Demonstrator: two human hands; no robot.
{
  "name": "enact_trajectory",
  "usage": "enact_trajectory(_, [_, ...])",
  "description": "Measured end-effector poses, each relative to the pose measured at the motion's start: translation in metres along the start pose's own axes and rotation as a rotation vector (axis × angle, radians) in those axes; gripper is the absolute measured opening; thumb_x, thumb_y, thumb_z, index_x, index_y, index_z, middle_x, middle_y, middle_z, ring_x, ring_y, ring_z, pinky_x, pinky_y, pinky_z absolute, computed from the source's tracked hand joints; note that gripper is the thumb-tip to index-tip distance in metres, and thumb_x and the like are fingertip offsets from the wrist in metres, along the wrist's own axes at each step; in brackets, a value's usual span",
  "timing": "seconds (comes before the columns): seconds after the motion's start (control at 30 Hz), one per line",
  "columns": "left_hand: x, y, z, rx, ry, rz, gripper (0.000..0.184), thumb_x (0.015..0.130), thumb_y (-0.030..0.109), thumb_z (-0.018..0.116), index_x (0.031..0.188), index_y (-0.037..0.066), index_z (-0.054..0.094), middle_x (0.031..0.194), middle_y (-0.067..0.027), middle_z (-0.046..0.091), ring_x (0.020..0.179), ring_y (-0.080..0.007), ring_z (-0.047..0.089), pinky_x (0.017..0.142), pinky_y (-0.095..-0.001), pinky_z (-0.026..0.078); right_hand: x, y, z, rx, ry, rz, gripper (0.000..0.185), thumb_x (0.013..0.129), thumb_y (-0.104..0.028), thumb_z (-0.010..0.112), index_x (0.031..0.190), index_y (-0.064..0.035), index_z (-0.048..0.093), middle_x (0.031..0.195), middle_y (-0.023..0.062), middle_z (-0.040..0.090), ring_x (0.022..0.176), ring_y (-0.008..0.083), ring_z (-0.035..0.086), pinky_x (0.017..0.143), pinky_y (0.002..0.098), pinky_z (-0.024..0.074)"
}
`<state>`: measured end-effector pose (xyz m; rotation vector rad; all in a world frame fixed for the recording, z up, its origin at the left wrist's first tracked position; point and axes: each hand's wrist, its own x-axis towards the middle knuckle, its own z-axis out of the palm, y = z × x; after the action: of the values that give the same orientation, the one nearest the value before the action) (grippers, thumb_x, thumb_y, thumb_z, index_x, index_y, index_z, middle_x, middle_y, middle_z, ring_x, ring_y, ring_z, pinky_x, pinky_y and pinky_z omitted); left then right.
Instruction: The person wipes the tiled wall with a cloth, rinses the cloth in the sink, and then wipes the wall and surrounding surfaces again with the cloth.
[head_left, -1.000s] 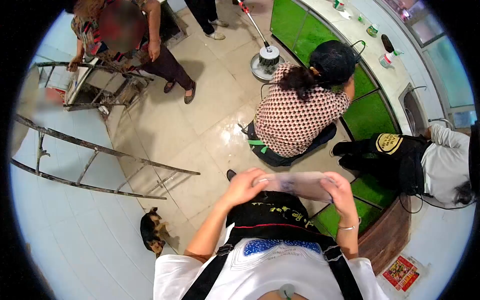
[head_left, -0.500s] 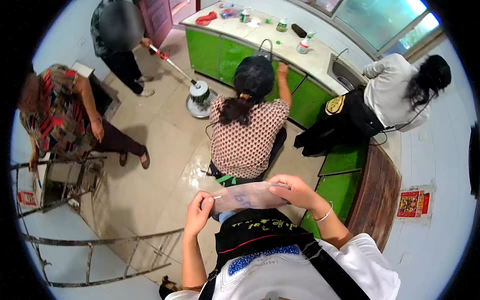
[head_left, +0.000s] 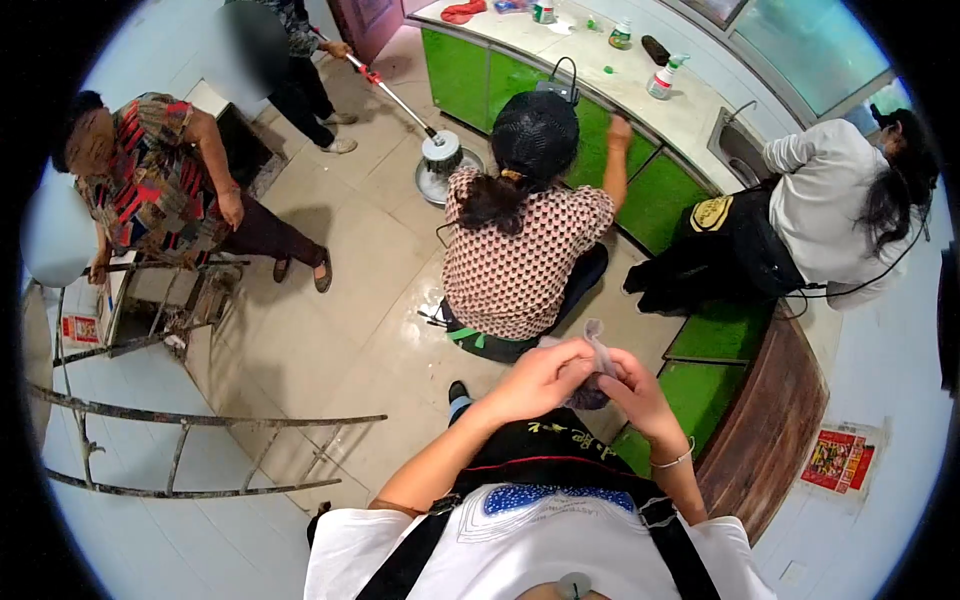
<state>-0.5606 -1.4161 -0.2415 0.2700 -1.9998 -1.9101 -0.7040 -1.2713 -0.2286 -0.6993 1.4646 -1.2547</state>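
Head view: my left grip [head_left: 535, 385] and right grip [head_left: 640, 400] pinch a bunched translucent sheet [head_left: 597, 340] above tiled floor [head_left: 370, 240]. A white counter [head_left: 692, 118] tops green cabinets [head_left: 455, 75].

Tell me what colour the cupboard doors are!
The cupboard doors are bright green, best seen in the head view.

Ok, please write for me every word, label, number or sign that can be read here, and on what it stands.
No text reads surely:
White shirt: small print, too blurred.
Wearer's apron: yellow characters, partly hidden, unreadable.
Yellow patch on a co-worker's black clothes: too small.
Poster at right: too small.
Red sign at left: too small.
Bottles: labels too small.
Cloth: none visible.
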Motion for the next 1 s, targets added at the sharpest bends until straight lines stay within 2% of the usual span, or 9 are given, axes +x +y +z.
enact_trajectory(0.13, [0.005, 0.010, 0.011, -0.024, -0.043, -0.089, 0.011, 0.094, 0.011, 0.054, 0.103, 0.004, 0.055, 0.076, -0.0042, 0.053, 0.065, -0.0090, 0.048, 0.058, -0.0259, 0.041, -0.003, -0.009, 0.004, -0.020, -0.074, -0.019, 0.056, 0.084, -0.005, 0.065, 0.133, -0.0021, 0.037, 0.121, 0.0075, 0.053, 0.109, 0.0135, 0.053, 0.093, 0.0286, 0.0428])
enact_trajectory(0.33, [0.000, 0.023, -0.006, 0.133, -0.123, 0.021, 0.016, 0.091, 0.015, 0.056, 0.103, 0.005, 0.058, 0.078, -0.0084, 0.058, 0.063, -0.0152, 0.052, 0.059, -0.0282, 0.044, -0.016, -0.004, 0.035, -0.325, 0.053, -0.140, 0.068, 0.078, -0.015, 0.075, 0.132, -0.0034, 0.035, 0.121, 0.0104, 0.052, 0.112, 0.0165, 0.051, 0.094, 0.0301, 0.0422])
enact_trajectory(0.4, [-0.006, 0.030, -0.012, 0.219, -0.173, 0.073, 0.014, 0.091, 0.014, 0.056, 0.100, 0.005, 0.060, 0.078, -0.0082, 0.059, 0.067, -0.0175, 0.056, 0.063, -0.0300, 0.045, -0.023, -0.006, 0.047, -0.257, 0.091, -0.147, 0.062, 0.079, -0.016, 0.074, 0.129, -0.0039, 0.039, 0.115, 0.0108, 0.054, 0.107, 0.0165, 0.053, 0.091, 0.0298, 0.0439])
enact_trajectory(0.57, [-0.021, 0.029, -0.014, 0.190, -0.196, 0.216, 0.016, 0.089, 0.010, 0.057, 0.102, 0.004, 0.062, 0.086, -0.0096, 0.060, 0.084, -0.0223, 0.059, 0.076, -0.0309, 0.046, -0.044, 0.003, 0.067, -0.176, 0.296, -0.066, 0.035, 0.085, -0.013, 0.067, 0.115, -0.0035, 0.052, 0.098, 0.0027, 0.060, 0.092, 0.0095, 0.055, 0.079, 0.0258, 0.0464])
enact_trajectory(0.63, [-0.027, 0.031, -0.010, 0.059, -0.219, 0.221, 0.019, 0.087, 0.007, 0.059, 0.105, 0.003, 0.061, 0.097, -0.0115, 0.058, 0.093, -0.0246, 0.058, 0.083, -0.0319, 0.046, -0.053, 0.012, 0.067, -0.150, 0.355, -0.119, 0.031, 0.087, -0.011, 0.065, 0.114, -0.0035, 0.053, 0.097, 0.0014, 0.060, 0.090, 0.0081, 0.055, 0.079, 0.0246, 0.0458])
enact_trajectory(0.73, [-0.031, 0.034, -0.004, 0.083, -0.196, 0.186, 0.022, 0.085, 0.005, 0.061, 0.106, 0.003, 0.061, 0.106, -0.0121, 0.055, 0.100, -0.0254, 0.056, 0.087, -0.0329, 0.045, -0.067, 0.012, 0.065, -0.127, 0.457, -0.203, 0.025, 0.090, -0.009, 0.060, 0.113, -0.0034, 0.054, 0.096, 0.0002, 0.059, 0.089, 0.0070, 0.054, 0.078, 0.0233, 0.0449])
enact_trajectory(0.87, [-0.024, 0.032, -0.003, 0.178, -0.213, 0.220, 0.043, 0.079, 0.006, 0.066, 0.120, 0.005, 0.054, 0.114, -0.0136, 0.051, 0.103, -0.0264, 0.054, 0.090, -0.0335, 0.044, -0.081, -0.005, 0.064, -0.070, 0.574, -0.214, 0.022, 0.092, -0.008, 0.056, 0.113, -0.0022, 0.054, 0.099, 0.0005, 0.060, 0.090, 0.0076, 0.054, 0.080, 0.0230, 0.0442])
enact_trajectory(0.9, [-0.023, 0.028, -0.004, 0.219, -0.256, 0.212, 0.056, 0.076, 0.008, 0.070, 0.127, 0.006, 0.048, 0.119, -0.0147, 0.048, 0.108, -0.0281, 0.052, 0.094, -0.0347, 0.042, -0.084, -0.011, 0.066, -0.068, 0.585, -0.212, 0.022, 0.092, -0.008, 0.056, 0.113, -0.0022, 0.054, 0.099, 0.0005, 0.060, 0.090, 0.0076, 0.054, 0.080, 0.0230, 0.0442])
enact_trajectory(1.0, [-0.019, 0.028, 0.004, 0.204, -0.282, 0.217, 0.061, 0.076, 0.017, 0.071, 0.131, 0.007, 0.044, 0.123, -0.0169, 0.047, 0.112, -0.0331, 0.050, 0.093, -0.0377, 0.043, -0.088, -0.025, 0.070, 0.032, 0.654, -0.234, 0.022, 0.089, -0.004, 0.055, 0.111, -0.0004, 0.056, 0.104, 0.0019, 0.059, 0.096, 0.0094, 0.054, 0.086, 0.0235, 0.0418])
